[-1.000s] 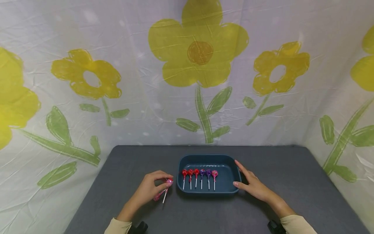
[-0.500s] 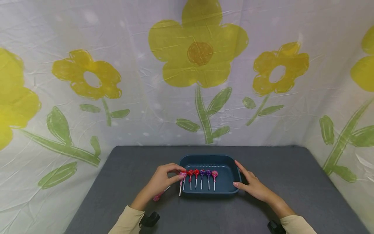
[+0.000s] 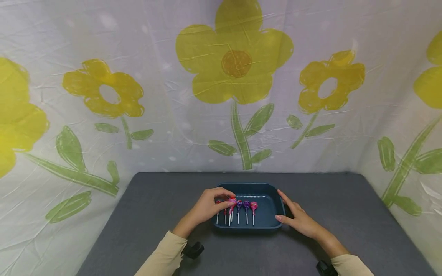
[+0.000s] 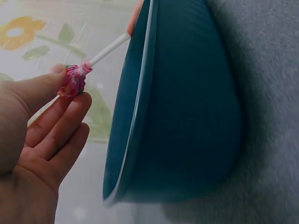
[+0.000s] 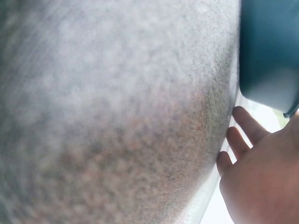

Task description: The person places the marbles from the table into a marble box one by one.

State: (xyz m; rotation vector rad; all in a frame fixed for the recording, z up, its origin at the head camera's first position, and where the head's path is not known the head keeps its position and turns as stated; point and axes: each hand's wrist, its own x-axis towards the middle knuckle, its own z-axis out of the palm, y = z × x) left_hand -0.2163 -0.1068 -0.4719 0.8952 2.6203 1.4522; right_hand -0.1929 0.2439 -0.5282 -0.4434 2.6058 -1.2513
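My left hand (image 3: 211,205) is over the left half of a dark blue tray (image 3: 271,203). Thumb and fingertips pinch a pink-wrapped lollipop (image 4: 74,80) by its candy head, its white stick pointing toward me in the head view. Several lollipops lie in a row inside the tray, among them a purple one (image 3: 246,204) and a pink one (image 3: 253,205); the red ones at the left end are partly hidden behind the left hand. At the tray's right side, my right hand (image 3: 299,219) rests with extended fingers, thumb and index finger touching the rim.
A dark grey table (image 3: 159,203) carries the tray. Behind it hangs a pale cloth (image 3: 165,76) printed with yellow flowers. Black wrist straps (image 3: 193,250) are on both forearms.
The left hand has carried the pink lollipop rightward from the table beside the tray to over the tray's row. Its forearm now covers where another pink lollipop lay. The right hand stays put.
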